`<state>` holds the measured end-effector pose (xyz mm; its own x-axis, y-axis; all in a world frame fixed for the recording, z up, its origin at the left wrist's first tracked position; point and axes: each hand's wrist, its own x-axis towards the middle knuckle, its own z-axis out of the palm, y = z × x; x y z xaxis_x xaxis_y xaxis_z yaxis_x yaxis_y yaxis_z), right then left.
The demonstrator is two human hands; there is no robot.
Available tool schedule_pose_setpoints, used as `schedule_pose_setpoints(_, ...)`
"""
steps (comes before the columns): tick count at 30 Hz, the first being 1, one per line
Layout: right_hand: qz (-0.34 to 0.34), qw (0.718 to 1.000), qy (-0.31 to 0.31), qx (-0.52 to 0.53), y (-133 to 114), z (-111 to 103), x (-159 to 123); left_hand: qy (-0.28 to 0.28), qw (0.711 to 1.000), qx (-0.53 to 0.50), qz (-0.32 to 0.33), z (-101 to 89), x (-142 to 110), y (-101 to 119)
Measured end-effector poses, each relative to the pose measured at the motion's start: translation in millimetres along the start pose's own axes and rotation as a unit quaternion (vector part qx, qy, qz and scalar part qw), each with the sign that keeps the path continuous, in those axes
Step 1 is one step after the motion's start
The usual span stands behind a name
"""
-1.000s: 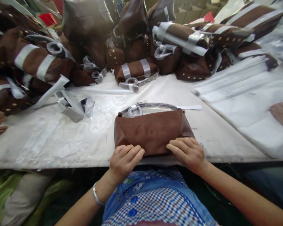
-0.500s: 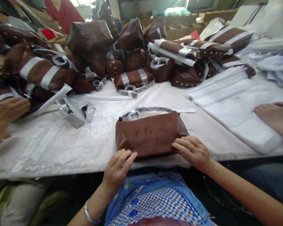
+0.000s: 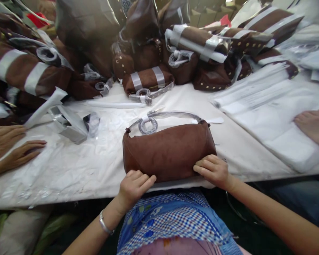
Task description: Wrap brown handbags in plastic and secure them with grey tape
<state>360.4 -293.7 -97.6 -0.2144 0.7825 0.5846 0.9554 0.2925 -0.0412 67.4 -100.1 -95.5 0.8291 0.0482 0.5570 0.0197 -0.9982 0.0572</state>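
A brown suede-like handbag (image 3: 170, 150) lies at the table's front edge, directly before me. Its wrapped handle (image 3: 175, 114) arches behind it, and a coiled, wrapped strap (image 3: 148, 124) rests at the handle's left part. My left hand (image 3: 136, 186) grips the bag's lower left edge with bent fingers. At the lower right edge, my right hand (image 3: 212, 170) has its fingers curled around the bag, their tips partly hidden. Both hands are closed on the bag.
Brown bags (image 3: 149, 79), some banded with white wrap, are heaped along the back. A tape dispenser (image 3: 69, 124) stands left. White sheets or bags (image 3: 276, 117) lie right. Other people's hands rest at left (image 3: 16, 148) and right (image 3: 315, 124).
The bag's upper side has tipped back, and my fingers have curled more tightly on its lower edge. The other person's hands at left have come down flat on the table. My view has shifted.
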Motion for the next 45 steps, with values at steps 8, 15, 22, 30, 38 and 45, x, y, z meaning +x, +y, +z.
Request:
schedule_pose_setpoints(8,-0.051,0.998,-0.007,-0.024,2.0,-16.2,-22.6,0.038,0.999,-0.015,0.019,3.8,-4.6,-2.0)
schedule_pose_setpoints(15,-0.038,0.995,0.015,-0.096,-0.9,-38.3,-19.8,0.027,0.997,-0.069,-0.025,4.5,-1.2,-9.7)
schedule_pose_setpoints(22,0.012,0.998,0.005,-0.066,18.2,-28.8,-6.7,-0.064,0.979,-0.174,-0.084,1.8,6.3,-24.0)
schedule_pose_setpoints(30,0.046,0.998,-0.042,0.000,19.5,-6.3,-9.1,0.017,0.998,-0.065,-0.011,18.3,7.3,-8.4)
schedule_pose_setpoints(38,0.026,0.972,-0.214,0.089,-4.3,-54.8,54.4,0.014,0.999,-0.044,-0.017,12.7,9.2,-2.6)
schedule_pose_setpoints(45,-0.087,0.988,-0.130,-0.021,2.4,-1.1,46.6,0.078,0.996,-0.033,-0.015,24.3,0.9,3.2)
